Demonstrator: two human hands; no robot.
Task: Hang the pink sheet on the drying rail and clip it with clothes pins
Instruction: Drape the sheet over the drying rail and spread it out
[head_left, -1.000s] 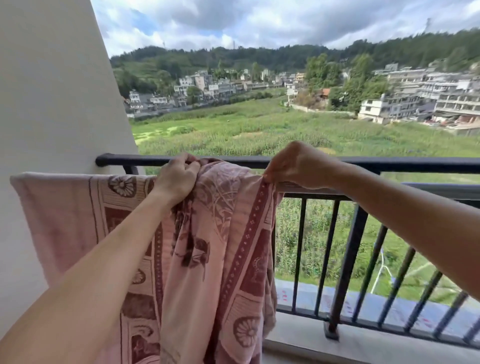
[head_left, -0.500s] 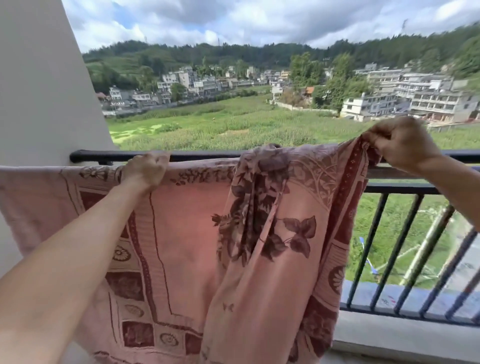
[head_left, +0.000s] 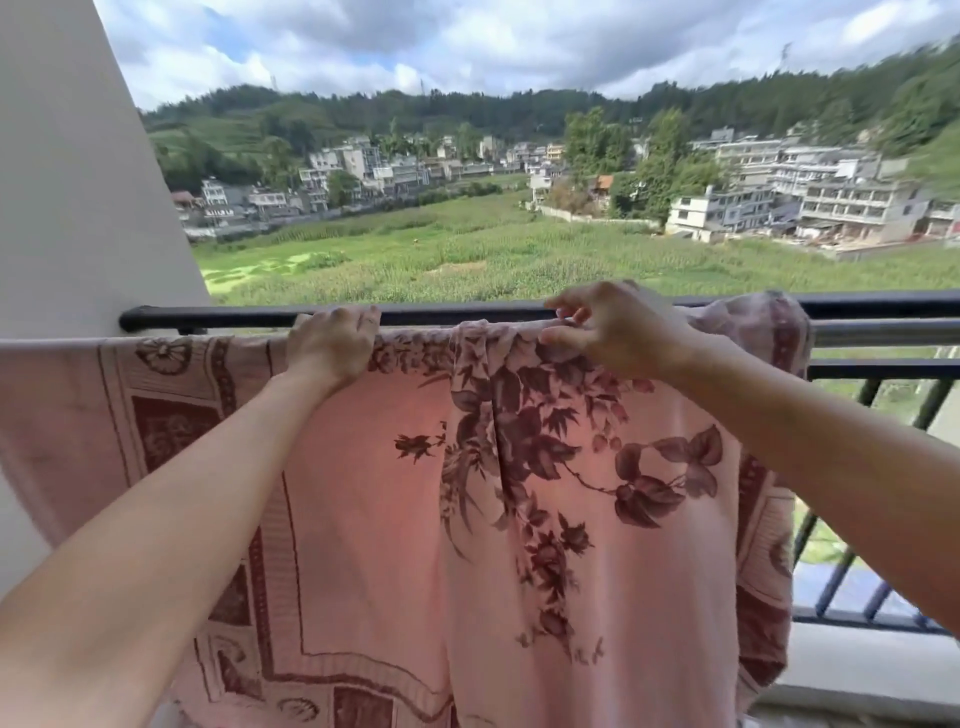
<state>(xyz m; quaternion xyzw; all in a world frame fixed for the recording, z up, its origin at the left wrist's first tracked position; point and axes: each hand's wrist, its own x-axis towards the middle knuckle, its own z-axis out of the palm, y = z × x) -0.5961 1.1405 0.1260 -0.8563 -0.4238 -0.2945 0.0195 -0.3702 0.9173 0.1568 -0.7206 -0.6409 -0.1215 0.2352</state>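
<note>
The sheet hangs over the rail, bunched toward its right end. The left hand grips its top edge closed; the right hand, fingers loosely spread, pinches a fold. Beyond runs the black railing.

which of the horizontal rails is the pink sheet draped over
The pale silver rail, just below the black top handrail and above the lower black rail; the pink sheet hangs from it.

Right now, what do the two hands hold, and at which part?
Both hold the pink sheet at its top edge on the rail: left hand grips; right hand pinches a fold.
</note>
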